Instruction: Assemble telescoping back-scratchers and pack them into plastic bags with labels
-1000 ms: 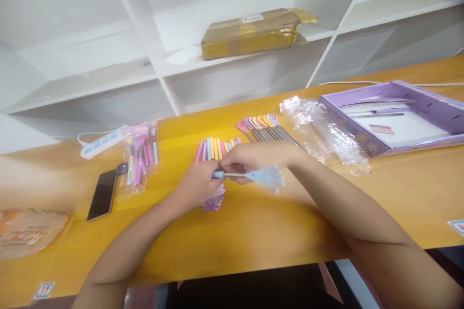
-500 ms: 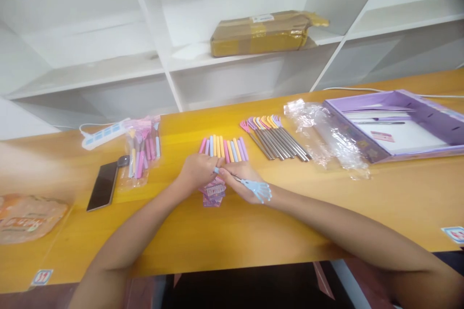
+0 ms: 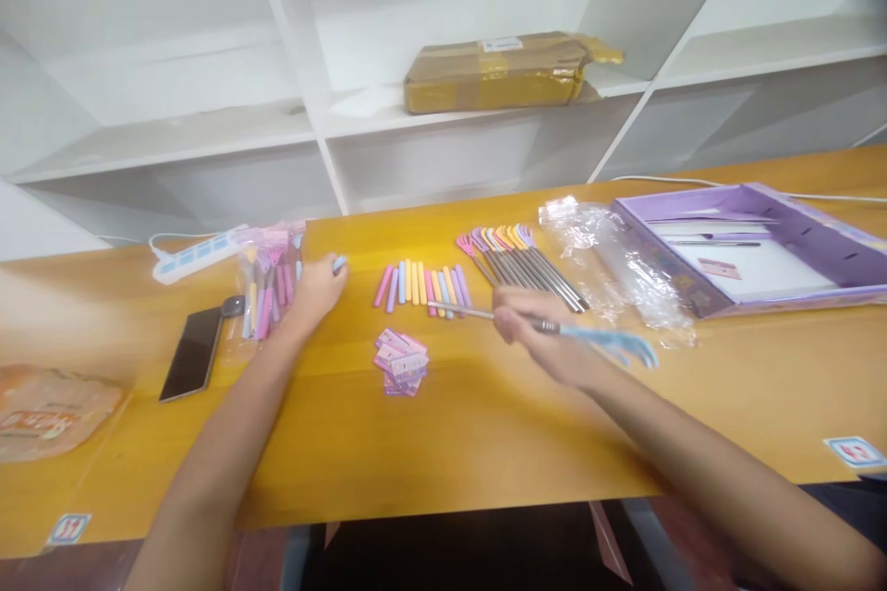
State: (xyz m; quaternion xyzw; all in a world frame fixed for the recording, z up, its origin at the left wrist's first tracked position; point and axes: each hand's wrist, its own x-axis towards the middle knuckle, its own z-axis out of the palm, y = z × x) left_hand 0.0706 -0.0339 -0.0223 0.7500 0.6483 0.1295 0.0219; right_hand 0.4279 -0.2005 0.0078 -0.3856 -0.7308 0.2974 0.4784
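My left hand (image 3: 321,288) is closed around a short light-blue tube (image 3: 339,265), whose end pokes out near the bagged scratchers. Held in my right hand (image 3: 533,332) is a back scratcher with a bare metal rod (image 3: 463,308) and a blue hand-shaped head (image 3: 613,342). Its rod points left across a row of coloured tubes (image 3: 419,282) in pink, purple, blue and yellow. Behind my right hand, several metal-rod scratchers (image 3: 530,266) with coloured heads lie side by side. A small pile of printed cards (image 3: 402,362) rests in front of the tubes.
A clear bag of scratchers (image 3: 267,282), a power strip (image 3: 198,257) and a phone (image 3: 192,354) are on the left. Crumpled plastic bags (image 3: 616,268) and an open purple box (image 3: 735,295) are on the right. A taped carton (image 3: 495,74) sits on the shelf.
My hands, together before, have moved apart. The blue tube went left in my left hand; the scratcher moved right in my right hand, its metal rod now bare. The cards are uncovered.
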